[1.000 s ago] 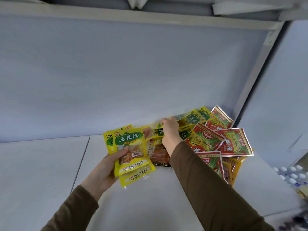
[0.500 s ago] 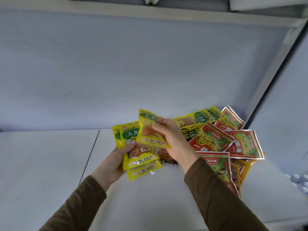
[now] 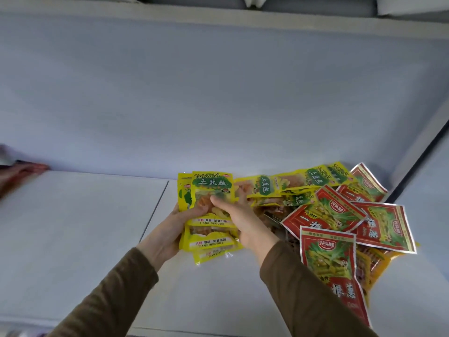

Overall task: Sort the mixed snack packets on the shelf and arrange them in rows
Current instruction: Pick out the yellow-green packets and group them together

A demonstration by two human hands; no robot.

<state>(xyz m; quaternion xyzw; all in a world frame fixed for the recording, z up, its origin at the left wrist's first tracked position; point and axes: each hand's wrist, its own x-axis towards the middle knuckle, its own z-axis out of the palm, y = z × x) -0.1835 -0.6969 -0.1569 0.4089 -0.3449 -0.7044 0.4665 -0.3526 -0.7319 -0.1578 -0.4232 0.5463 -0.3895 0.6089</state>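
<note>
A fanned stack of flat yellow plastic snack packets with green labels (image 3: pixel 211 190) stands upright above the white shelf (image 3: pixel 73 227), pinched in my left grip (image 3: pixel 170 229) and right grip (image 3: pixel 239 218). More yellow packets (image 3: pixel 301 182) lie overlapping at the back. Glossy red foil packets with silver edges (image 3: pixel 328 259) sprawl in a loose heap to the right.

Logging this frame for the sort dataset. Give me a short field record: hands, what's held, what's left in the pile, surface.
left hand: holds the stack of yellow packets from the left
right hand: grips the front yellow packet of that stack
loose pile: more yellow packets behind, red packets to the right, overlapping
shelf: white, nothing in rows yet
</note>
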